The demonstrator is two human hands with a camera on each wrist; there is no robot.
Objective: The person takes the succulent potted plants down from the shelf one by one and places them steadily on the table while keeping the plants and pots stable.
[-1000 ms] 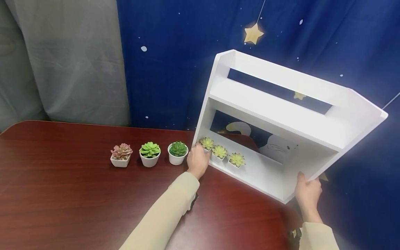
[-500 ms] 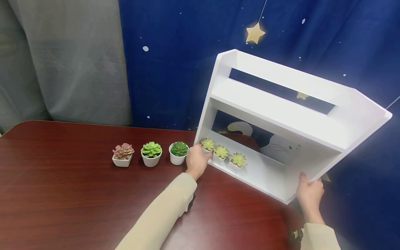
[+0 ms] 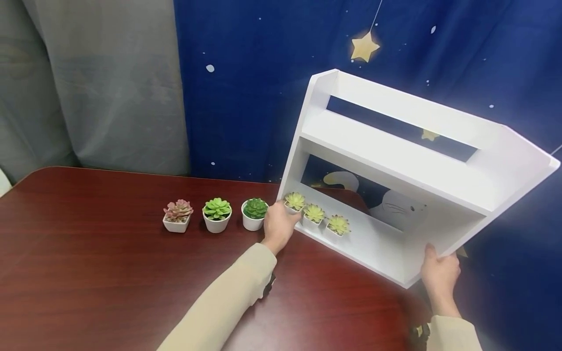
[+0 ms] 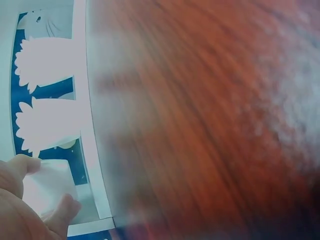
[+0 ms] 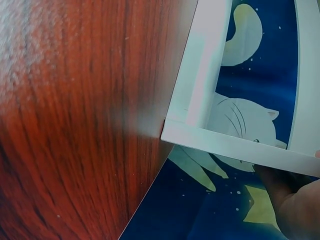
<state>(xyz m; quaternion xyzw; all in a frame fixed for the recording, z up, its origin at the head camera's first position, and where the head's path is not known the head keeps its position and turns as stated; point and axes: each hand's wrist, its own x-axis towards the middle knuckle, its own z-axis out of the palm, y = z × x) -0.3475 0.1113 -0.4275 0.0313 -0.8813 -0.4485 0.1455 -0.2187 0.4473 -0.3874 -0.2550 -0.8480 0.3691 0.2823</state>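
A white two-tier shelf (image 3: 395, 161) stands at an angle on the right of the table. On its lower board sit three yellow-green potted succulents, in a row at the left end. My left hand (image 3: 278, 225) pinches the white pot of the leftmost succulent (image 3: 294, 200); the left wrist view shows thumb and finger on either side of the pot (image 4: 47, 180). The middle succulent (image 3: 314, 213) and the right one (image 3: 338, 225) stand just beyond it. With my right hand (image 3: 440, 273) I grip the shelf's right side panel, thumb on the inner face.
Left of the shelf, a row on the brown table (image 3: 110, 273) holds a pink succulent (image 3: 177, 210), a bright green one (image 3: 217, 208) and a dark green one (image 3: 255, 208), close to my left hand. Blue star-patterned curtain (image 3: 246, 97) hangs behind, grey curtain (image 3: 118, 87) at left.
The head view has turned slightly left, so the whole scene sits a little further right. Both hands keep their holds, and the succulents and shelf stay in place.
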